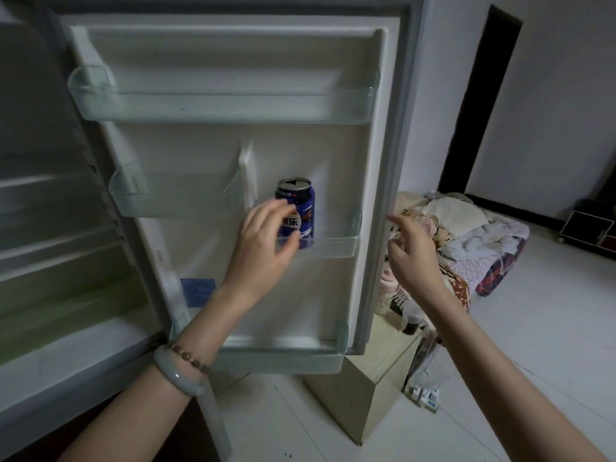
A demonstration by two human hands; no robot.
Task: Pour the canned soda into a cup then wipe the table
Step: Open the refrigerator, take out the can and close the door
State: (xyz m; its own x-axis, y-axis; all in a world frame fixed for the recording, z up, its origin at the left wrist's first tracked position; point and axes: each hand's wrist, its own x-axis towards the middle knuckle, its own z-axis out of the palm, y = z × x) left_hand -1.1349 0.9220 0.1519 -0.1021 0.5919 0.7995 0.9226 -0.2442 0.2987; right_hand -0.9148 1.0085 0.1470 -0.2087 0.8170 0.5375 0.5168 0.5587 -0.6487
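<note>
A blue soda can (301,208) stands upright in a clear door shelf (336,243) of the open fridge door (233,155). My left hand (263,245) reaches toward the can with spread, relaxed fingers in front of its left side; a closed grip does not show. My right hand (411,251) hovers by the door's outer edge with loosely bent fingers and holds nothing. No cup or table is in view.
The fridge interior (50,228) with its shelves lies to the left. Other door shelves (216,101) hold nothing. A beige box (363,388) stands under the door's corner. A pile of bedding and clothes (466,248) lies on the white tiled floor to the right.
</note>
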